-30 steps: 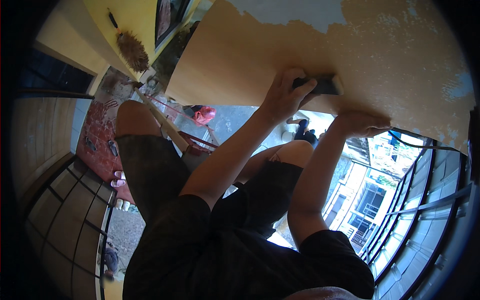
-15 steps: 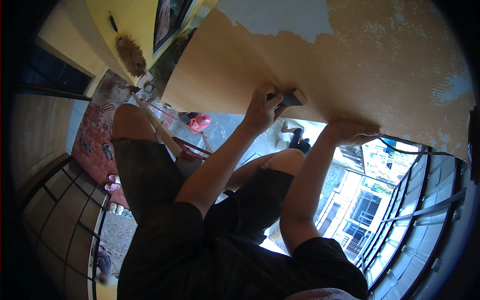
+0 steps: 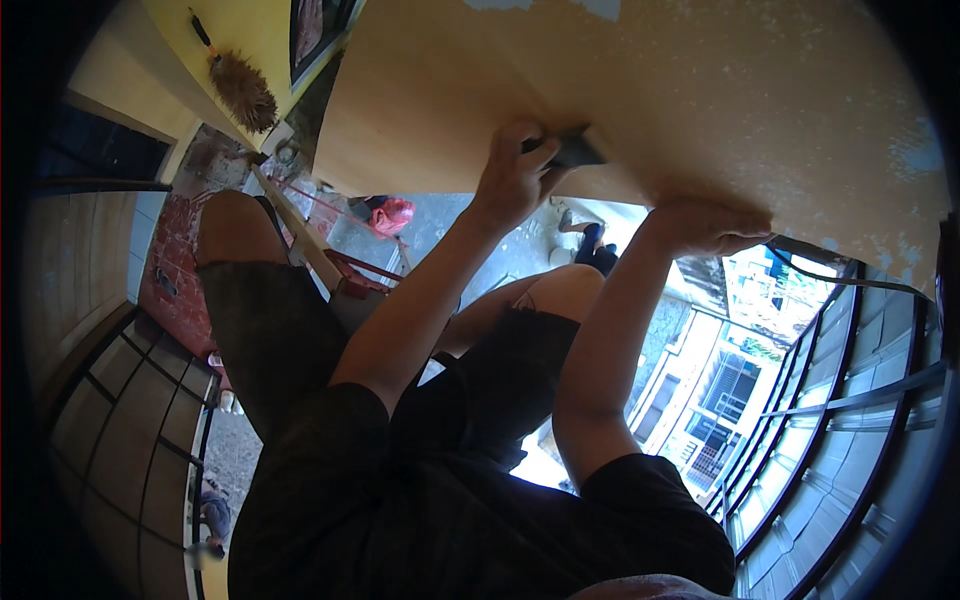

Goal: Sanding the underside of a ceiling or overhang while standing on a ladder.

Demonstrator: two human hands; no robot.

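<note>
In my left hand (image 3: 512, 178) is a dark flat block (image 3: 578, 148) with a pale edge, shaped like a sanding block. Fingers and thumb close round its left end, and it lies against the face of a large tan panel (image 3: 450, 90). Whitish patches and speckles mark the panel's upper and right parts. My right hand (image 3: 705, 228) grips the panel's near edge, the fingers bent along it; part of its hold is hidden.
Below my legs stand a wooden rail (image 3: 300, 232) and a red metal frame (image 3: 360, 272). A person (image 3: 594, 245) is far down on the ground, near a pink bag (image 3: 392, 215). A feather duster (image 3: 243, 92) hangs on the yellow wall. A black cable (image 3: 840, 280) runs beside my right hand.
The whole view has shifted, so the panel and both hands appear higher in the picture. My left hand still holds the block against the panel, the block now more tilted. My right hand keeps its grip.
</note>
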